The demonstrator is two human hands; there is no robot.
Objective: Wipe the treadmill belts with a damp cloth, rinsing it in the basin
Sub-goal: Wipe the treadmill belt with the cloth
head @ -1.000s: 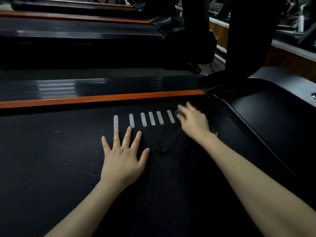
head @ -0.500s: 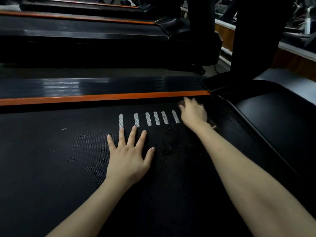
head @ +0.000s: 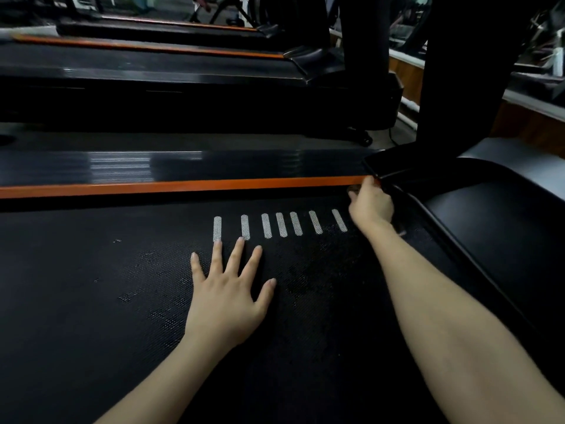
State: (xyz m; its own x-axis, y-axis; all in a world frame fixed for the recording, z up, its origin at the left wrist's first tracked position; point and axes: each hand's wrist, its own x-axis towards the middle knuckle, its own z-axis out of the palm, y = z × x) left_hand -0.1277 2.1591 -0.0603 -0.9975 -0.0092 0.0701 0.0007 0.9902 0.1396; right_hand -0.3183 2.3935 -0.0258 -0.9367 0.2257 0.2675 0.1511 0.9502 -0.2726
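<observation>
Dim gym room w/ treadmills side by side: a neighbouring treadmill [head: 153, 65] runs across the bg beyond yours, & a black upright post [head: 458, 71] rises at the far right. You're leaning over the treadmill belt [head: 91, 301], black w/ a fine mesh texture & patchy duller and shinier areas near the middle (wet or dry, can't tell). Along its far edge runs an orange strip [head: 183, 187], w/ a glossy black side rail [head: 214, 163] just behind it. A row of seven white dashes [head: 281, 224] sits on the belt toward the far edge, right of centre.

Your left hand [head: 226, 301] lies flat on the belt, palm down, fingers straight & spread, holding nothing. Two fingertips reach the near ends of the two leftmost dashes.

Your right hand [head: 371, 205] is at the belt's far right corner, just beside the end of the orange strip & next to the curved motor cover [head: 489, 228]. It's knuckles-up w/ fingers bent down over the cloth [head: 354, 189], gripping it against the belt. That hand hides most of the cloth: only a dark brownish bit shows on the thumb side & another scrap by the wrist, so its shape & fold can't be made out. The rightmost dash sits just left of that hand. Both forearms are bare & well apart.
</observation>
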